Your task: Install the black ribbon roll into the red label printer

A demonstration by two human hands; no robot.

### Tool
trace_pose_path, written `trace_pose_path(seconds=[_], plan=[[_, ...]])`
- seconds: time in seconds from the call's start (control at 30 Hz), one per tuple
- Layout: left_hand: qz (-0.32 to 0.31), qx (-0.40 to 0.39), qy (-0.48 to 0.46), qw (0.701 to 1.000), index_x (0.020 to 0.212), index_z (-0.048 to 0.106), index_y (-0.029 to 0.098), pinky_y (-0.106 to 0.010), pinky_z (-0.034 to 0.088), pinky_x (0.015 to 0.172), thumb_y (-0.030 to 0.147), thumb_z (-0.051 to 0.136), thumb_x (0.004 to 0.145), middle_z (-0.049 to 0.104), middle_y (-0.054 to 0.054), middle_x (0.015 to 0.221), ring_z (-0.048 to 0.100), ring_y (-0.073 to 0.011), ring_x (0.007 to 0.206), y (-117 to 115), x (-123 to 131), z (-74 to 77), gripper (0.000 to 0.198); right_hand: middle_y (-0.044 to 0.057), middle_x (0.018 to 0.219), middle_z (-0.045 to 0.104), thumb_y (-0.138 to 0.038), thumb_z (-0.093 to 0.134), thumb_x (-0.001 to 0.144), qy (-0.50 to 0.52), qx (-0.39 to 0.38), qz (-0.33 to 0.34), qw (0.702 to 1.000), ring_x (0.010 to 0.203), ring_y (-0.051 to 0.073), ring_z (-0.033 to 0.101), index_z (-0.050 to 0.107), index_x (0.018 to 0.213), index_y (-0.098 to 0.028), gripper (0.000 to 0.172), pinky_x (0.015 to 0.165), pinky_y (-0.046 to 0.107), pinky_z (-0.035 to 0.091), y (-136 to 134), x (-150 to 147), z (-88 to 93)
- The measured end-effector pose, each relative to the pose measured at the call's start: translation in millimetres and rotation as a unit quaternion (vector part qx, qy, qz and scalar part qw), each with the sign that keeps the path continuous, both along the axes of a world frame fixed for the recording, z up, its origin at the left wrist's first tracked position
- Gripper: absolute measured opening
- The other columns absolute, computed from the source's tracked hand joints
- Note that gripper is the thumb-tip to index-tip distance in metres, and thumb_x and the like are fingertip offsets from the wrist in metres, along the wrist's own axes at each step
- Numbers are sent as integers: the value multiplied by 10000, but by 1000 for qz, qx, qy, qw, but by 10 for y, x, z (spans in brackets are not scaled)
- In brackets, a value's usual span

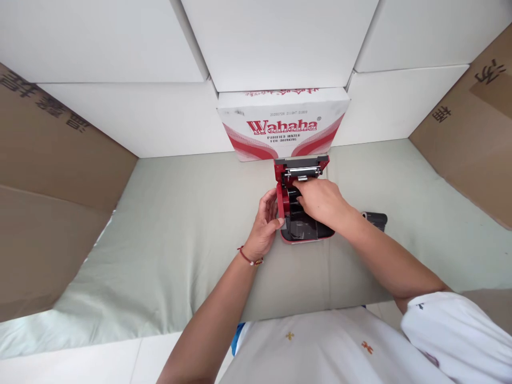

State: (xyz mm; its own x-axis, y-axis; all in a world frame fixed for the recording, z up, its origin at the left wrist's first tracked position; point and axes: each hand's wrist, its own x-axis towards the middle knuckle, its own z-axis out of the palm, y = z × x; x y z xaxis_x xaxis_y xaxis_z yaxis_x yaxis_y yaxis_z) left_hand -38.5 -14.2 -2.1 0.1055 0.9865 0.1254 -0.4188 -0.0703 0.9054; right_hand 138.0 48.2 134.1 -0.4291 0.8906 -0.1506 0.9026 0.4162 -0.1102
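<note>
A small red-and-black label printer (pixel 306 234) stands on the cloth with its lid (pixel 302 164) tipped up and back, showing a metal-and-black roller. My left hand (pixel 266 226) grips the printer's left side, thumb on the front corner and fingers along the red wall. Inside the body lies a black ribbon roll (pixel 294 198), and shiny dark film stretches from it towards the front. My right hand (pixel 322 200) reaches in from the right, thumb and forefinger closed at this roll; its other fingers are partly hidden. To the right, behind my forearm, lies another black roll (pixel 376 220).
A white-and-red Wahaha water carton (pixel 284 130) stands directly behind the printer, against white boxes (pixel 280 42). Brown cardboard boxes flank the table at left (pixel 60 213) and right (pixel 472 133). Pale green cloth (pixel 180 224) covers the table, and its front edge lies close to my body.
</note>
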Motion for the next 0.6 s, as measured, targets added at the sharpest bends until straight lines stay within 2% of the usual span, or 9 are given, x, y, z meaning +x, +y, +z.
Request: trace_pose_path(seconds=[0.07,0.13,0.2,0.3,0.37,0.47,0.6], plan=[[3,1,1,1000,1542,551,387,-575,291,1394,513,908,831,466,-53,1756,355,-357,1690,-8,2,14,806,160,1335,780,-231,623,1047,47,2,26,999,1101,317,777,703,1448,-215,408,892,405,594,-54,70,7],[6,0,4,1000,1535,555,386,-571,312,1385,491,908,833,483,-53,1744,386,-354,1673,-23,2,34,792,157,1394,754,-223,602,1078,126,4,87,988,1156,293,761,705,1440,-194,378,957,415,605,-162,186,16],[11,-7,9,1000,1520,568,379,-560,354,1363,461,902,840,509,-55,1722,437,-347,1640,-42,-1,61,763,141,1370,774,-206,572,1104,216,20,172,961,1166,262,749,754,1341,-177,300,1006,419,612,-321,331,8],[19,-18,15,1000,1485,596,371,-545,401,1334,426,883,859,541,-52,1690,475,-337,1608,-80,-3,115,691,127,1286,821,-198,581,1112,301,66,266,913,1096,248,734,806,1192,-178,240,959,431,649,-593,526,-49],[30,-24,21,999,1452,619,362,-538,401,1335,411,866,877,558,-49,1670,450,-335,1623,-117,6,164,628,125,1307,822,-176,602,1100,308,97,274,906,1071,248,718,809,1195,-180,227,914,436,669,-743,604,-110],[50,-33,24,998,1434,632,353,-526,398,1339,429,846,899,566,-50,1651,415,-341,1642,-206,61,257,581,119,1361,811,-136,604,1088,304,138,254,908,1108,248,709,798,1252,-183,258,949,447,678,-863,642,-212],[40,-30,47,998,1562,515,428,-505,403,1334,403,903,858,481,-13,1719,420,-345,1636,-369,187,379,804,111,1385,804,-120,604,1082,316,159,242,904,1172,246,705,793,1283,-202,287,1008,460,672,-869,637,-331]])
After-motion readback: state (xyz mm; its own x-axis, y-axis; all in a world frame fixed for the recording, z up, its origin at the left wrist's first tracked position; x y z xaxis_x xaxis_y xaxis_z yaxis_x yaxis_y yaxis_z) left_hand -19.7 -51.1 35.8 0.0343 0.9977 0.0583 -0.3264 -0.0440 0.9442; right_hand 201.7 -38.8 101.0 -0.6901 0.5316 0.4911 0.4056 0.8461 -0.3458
